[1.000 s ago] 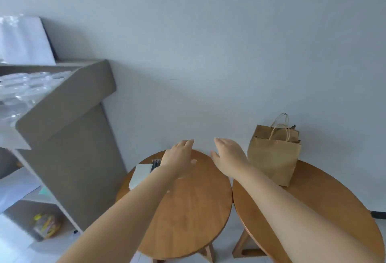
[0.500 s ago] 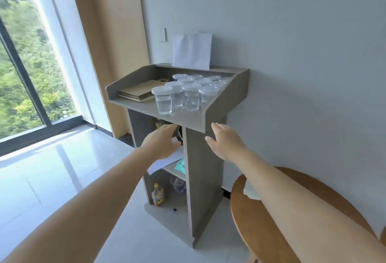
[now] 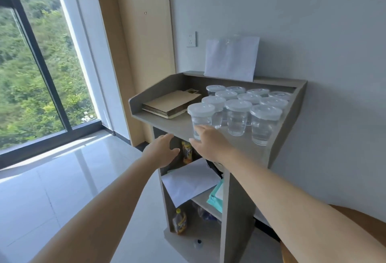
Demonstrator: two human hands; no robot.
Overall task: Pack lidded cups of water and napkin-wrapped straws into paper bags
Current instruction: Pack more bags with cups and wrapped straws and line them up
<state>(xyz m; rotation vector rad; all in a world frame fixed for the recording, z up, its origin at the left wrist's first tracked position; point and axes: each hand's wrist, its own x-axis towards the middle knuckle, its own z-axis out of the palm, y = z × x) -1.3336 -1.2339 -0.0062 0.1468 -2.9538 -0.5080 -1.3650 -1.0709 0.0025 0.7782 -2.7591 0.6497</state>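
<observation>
We have turned to the grey surface [image 3: 165,121], so cup-fetching starts: paper bags [image 3: 169,104] on its left, lidded cups [image 3: 238,114] on its right. Our spread right hand [image 3: 208,144] touches the front cup [image 3: 201,114]; left hand [image 3: 164,153] hovers spread below its front edge.

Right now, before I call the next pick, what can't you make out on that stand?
Head view only:
- Right hand: its back hides the fingertips, so I cannot tell whether it grips the front-left cup.
- Back cups: front cups block their water levels.
- Paper bags: stack edges too thin to count.
- Dark item behind the right forearm: mostly covered.
</observation>
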